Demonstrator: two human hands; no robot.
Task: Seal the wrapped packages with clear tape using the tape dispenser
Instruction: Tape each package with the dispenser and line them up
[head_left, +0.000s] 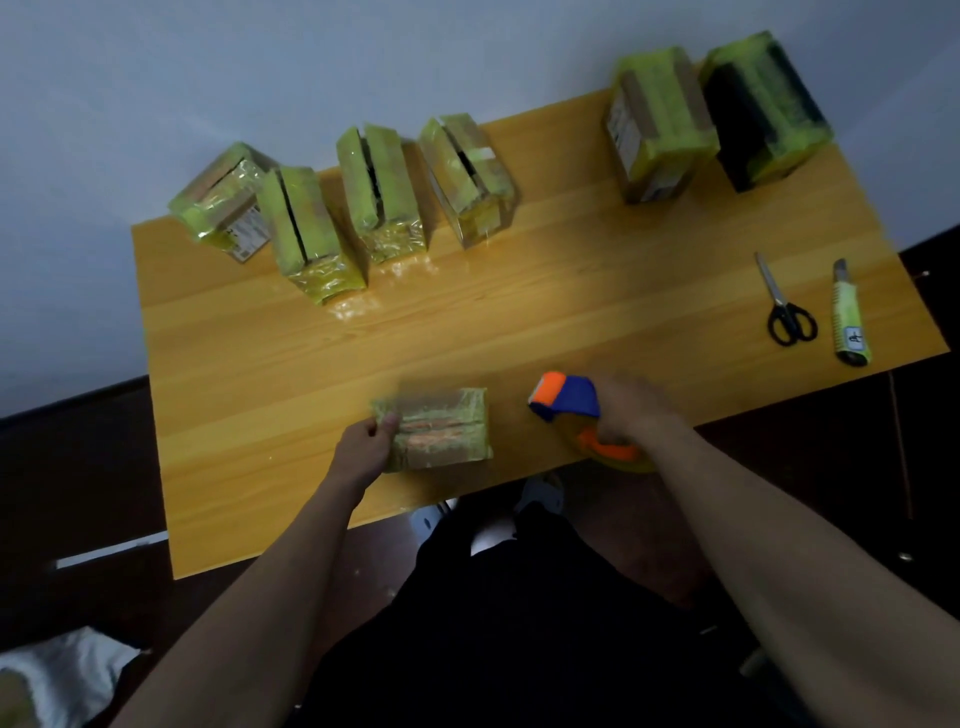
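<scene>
A small package (441, 428) wrapped in yellow-green film lies near the front edge of the wooden table (519, 291). My left hand (363, 447) grips its left end. To its right, my right hand (636, 410) holds the blue and orange tape dispenser (569, 402), whose nose points left toward the package, a short gap away. Several more wrapped packages (382, 192) stand in a row at the back left. Two larger ones (660, 122) stand at the back right.
Black-handled scissors (787, 306) and a yellow-green utility knife (849, 317) lie near the table's right edge. A pale wall rises behind the table. My dark-clothed lap is below the front edge, with dark floor to either side.
</scene>
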